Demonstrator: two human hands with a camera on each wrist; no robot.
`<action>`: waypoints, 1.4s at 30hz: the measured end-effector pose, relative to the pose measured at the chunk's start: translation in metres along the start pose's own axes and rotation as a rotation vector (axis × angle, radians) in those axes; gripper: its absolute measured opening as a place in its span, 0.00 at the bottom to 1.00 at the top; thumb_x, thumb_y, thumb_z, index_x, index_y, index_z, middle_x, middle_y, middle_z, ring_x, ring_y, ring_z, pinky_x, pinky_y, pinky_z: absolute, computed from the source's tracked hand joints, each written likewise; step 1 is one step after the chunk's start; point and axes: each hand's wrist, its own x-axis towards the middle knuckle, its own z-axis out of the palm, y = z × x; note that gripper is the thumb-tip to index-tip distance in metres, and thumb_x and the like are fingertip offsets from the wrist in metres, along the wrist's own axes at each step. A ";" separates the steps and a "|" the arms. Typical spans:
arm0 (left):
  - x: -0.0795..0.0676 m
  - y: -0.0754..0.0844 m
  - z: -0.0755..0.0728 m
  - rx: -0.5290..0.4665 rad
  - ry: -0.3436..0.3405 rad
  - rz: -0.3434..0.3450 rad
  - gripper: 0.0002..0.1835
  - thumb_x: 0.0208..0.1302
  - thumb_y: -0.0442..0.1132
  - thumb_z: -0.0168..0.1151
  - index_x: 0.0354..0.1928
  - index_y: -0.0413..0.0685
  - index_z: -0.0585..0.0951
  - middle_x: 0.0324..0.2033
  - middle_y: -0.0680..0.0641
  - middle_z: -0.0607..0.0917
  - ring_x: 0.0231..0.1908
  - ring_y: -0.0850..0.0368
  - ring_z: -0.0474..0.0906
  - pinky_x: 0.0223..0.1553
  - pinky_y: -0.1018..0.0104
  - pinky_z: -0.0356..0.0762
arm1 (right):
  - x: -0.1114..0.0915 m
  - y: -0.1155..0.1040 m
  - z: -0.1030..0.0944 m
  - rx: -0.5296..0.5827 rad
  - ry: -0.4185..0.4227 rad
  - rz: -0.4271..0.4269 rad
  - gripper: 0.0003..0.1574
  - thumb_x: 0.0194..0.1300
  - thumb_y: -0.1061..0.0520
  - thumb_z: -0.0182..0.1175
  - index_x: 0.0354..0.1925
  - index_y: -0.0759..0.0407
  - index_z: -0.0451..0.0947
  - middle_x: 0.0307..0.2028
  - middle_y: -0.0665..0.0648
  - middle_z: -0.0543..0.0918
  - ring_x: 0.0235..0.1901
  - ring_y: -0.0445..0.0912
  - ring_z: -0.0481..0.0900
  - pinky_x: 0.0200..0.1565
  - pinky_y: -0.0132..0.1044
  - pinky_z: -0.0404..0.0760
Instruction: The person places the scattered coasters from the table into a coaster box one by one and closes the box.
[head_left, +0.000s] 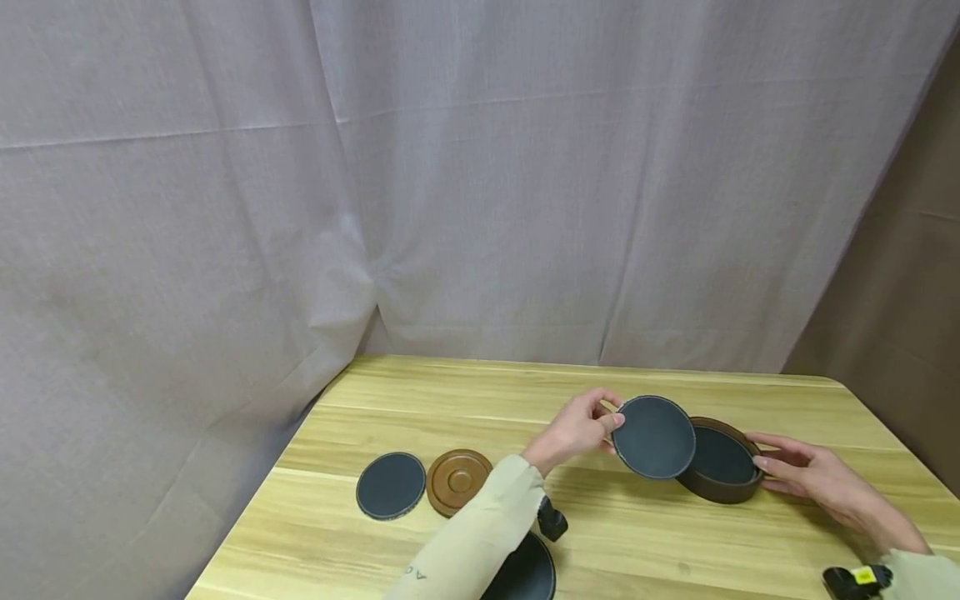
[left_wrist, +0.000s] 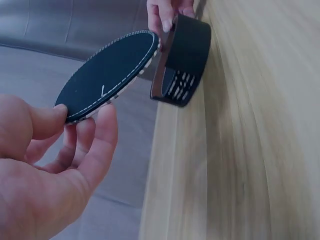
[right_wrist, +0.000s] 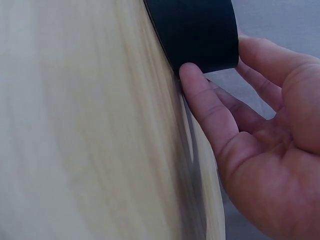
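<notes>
My left hand [head_left: 577, 427] pinches a round black coaster [head_left: 654, 437] at its left edge, thumb on top and fingers below. Pale stitching runs round its rim in the left wrist view. The raised coaster is tilted and overlaps the left side of a round, dark coaster holder [head_left: 722, 493] in the head view. Inside the holder lies a black disc [head_left: 723, 457]. At the holder's right side, my right hand [head_left: 825, 479] grips its wall, thumb at the rim. In the right wrist view, fingertips [right_wrist: 190, 72] press low on the dark wall.
Another black coaster [head_left: 391, 486] lies at the left of the wooden table [head_left: 630, 550]. Beside it sits a brown wooden disc [head_left: 457, 479] with ring grooves. Partly under the left sleeve, a further black disc [head_left: 531, 575] shows at the front. Grey curtains [head_left: 480, 208] hang behind.
</notes>
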 end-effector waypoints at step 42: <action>0.040 -0.022 0.075 -0.385 0.302 -0.162 0.09 0.65 0.24 0.59 0.39 0.47 0.78 0.27 0.43 0.77 0.17 0.56 0.74 0.27 0.57 0.85 | 0.000 -0.004 0.002 -0.023 0.040 0.068 0.32 0.71 0.55 0.58 0.71 0.54 0.65 0.47 0.37 0.75 0.45 0.32 0.82 0.48 0.38 0.84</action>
